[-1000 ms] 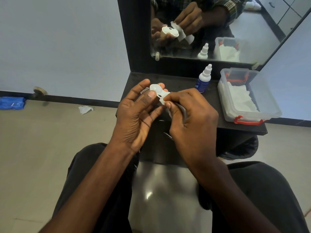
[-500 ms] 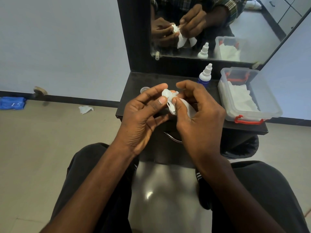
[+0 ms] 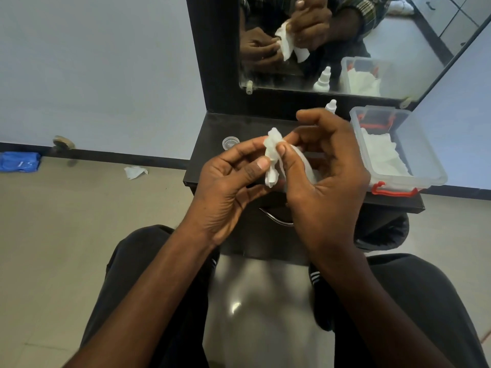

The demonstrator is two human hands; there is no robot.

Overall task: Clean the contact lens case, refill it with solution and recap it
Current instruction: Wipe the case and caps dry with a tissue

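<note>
My left hand (image 3: 228, 181) and my right hand (image 3: 324, 176) meet above the black shelf (image 3: 210, 158). Between their thumbs and fingertips is a crumpled white tissue (image 3: 272, 152). My right hand pinches the tissue and its loose end trails under the palm. My left hand grips what the tissue is wrapped round; the lens case itself is hidden by the tissue and fingers. One clear round cap (image 3: 230, 142) lies on the shelf, left of my hands. The solution bottle (image 3: 331, 105) stands behind my right hand, only its white tip showing.
A clear plastic box (image 3: 427, 168) with red clasps holds white tissues at the shelf's right end. A mirror (image 3: 398, 49) rises behind the shelf. On the floor to the left lie a used tissue (image 3: 135, 172) and a blue packet (image 3: 18, 162).
The white case showed between my hands a second ago; the tissue now covers it. My right hand has lifted and turned, working the tissue round it.
</note>
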